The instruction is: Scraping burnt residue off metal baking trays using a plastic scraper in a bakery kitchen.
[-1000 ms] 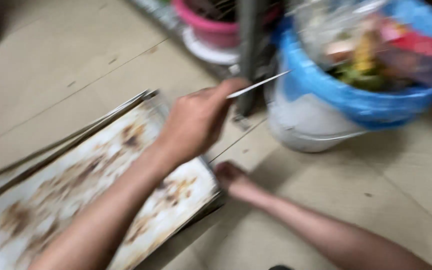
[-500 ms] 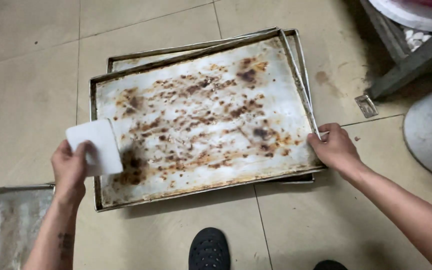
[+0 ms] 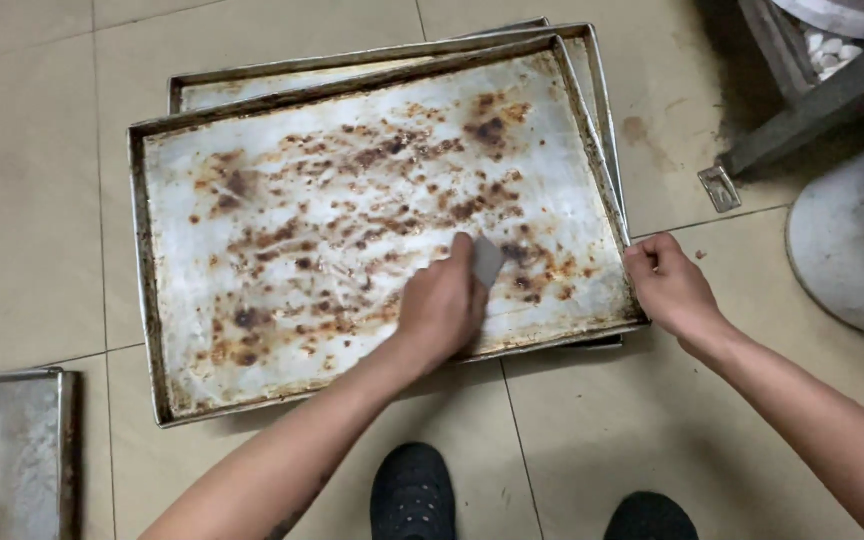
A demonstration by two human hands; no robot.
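Most of the white scraper was hidden under the left hand, only a pale corner poking out past the fingertips, so how the fingers gripped it could not be fully made out; they looked curled down over it, pressing it onto the top baking tray. The right hand was clamped on the tray's near right corner, fingers folded over the rim. A second tray lay beneath, showing only its far and right edges, and perhaps a third sliver behind that, hard to say. Another grey tray was cut off at the lower left. Two dark shoes sat at the bottom edge, the right one half out of view. Half a second before, the left hand had held the scraper up in plain sight at the tray's left edge; now it had crossed to the middle right of the tray, down among the burnt brown patches, while the right hand had kept its corner. The tray's metal was dull and blotched with rusty baked-on residue, thickest toward the far right. All of it sat on beige floor tiles, with a metal rack leg and a pale bucket at the right.
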